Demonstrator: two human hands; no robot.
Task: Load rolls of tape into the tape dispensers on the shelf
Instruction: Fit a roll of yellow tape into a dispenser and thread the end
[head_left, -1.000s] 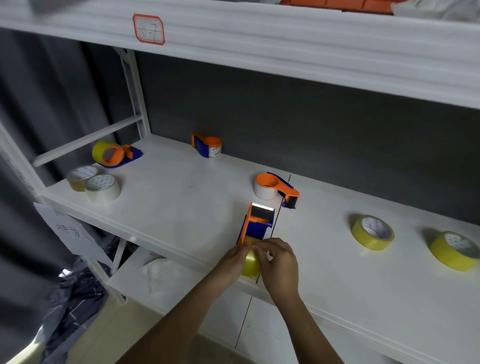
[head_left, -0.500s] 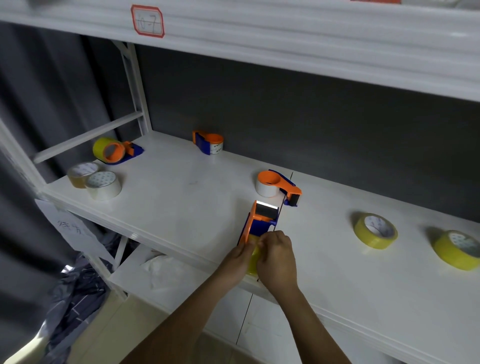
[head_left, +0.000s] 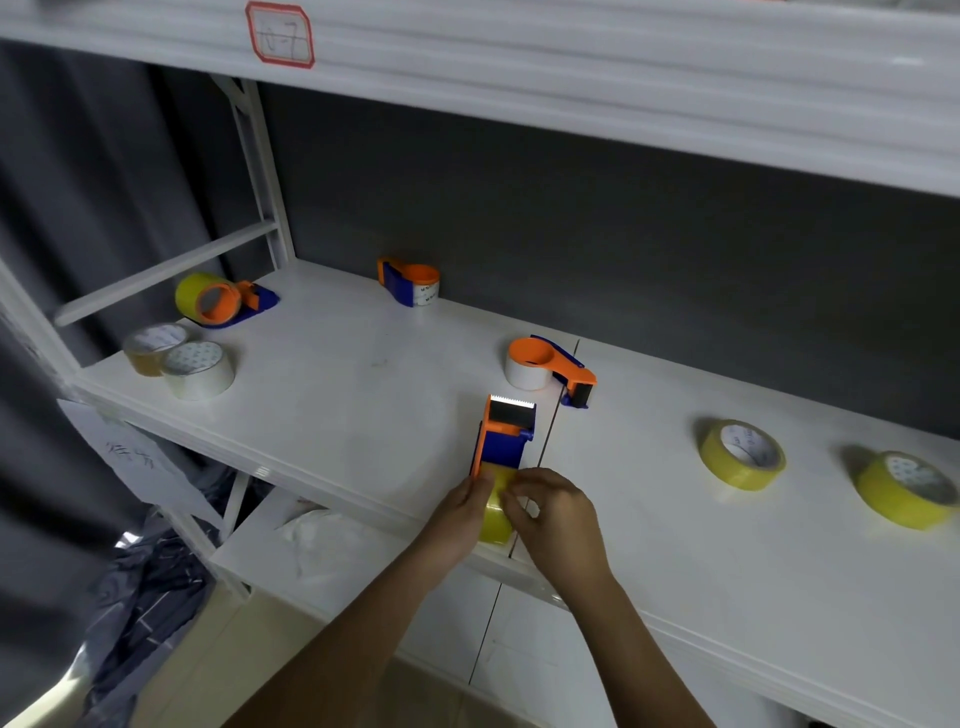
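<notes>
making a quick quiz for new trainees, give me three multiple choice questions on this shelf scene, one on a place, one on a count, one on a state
1. Where is the dispenser that the hands are working on?
A. at the shelf's front edge, near the seam between the boards
B. at the back wall
C. on the upper shelf

2. How many loose yellow rolls lie to the right of the hands?
A. none
B. two
C. four

3. What are the two hands doing?
A. hanging idle
B. both at the yellow roll in the dispenser
C. lifting a white roll

Answers:
1. A: it sits by the front edge of the shelf, beside the seam.
2. B: one roll and a second roll lie flat there.
3. B: the left hand and right hand close on the roll from either side.
</notes>
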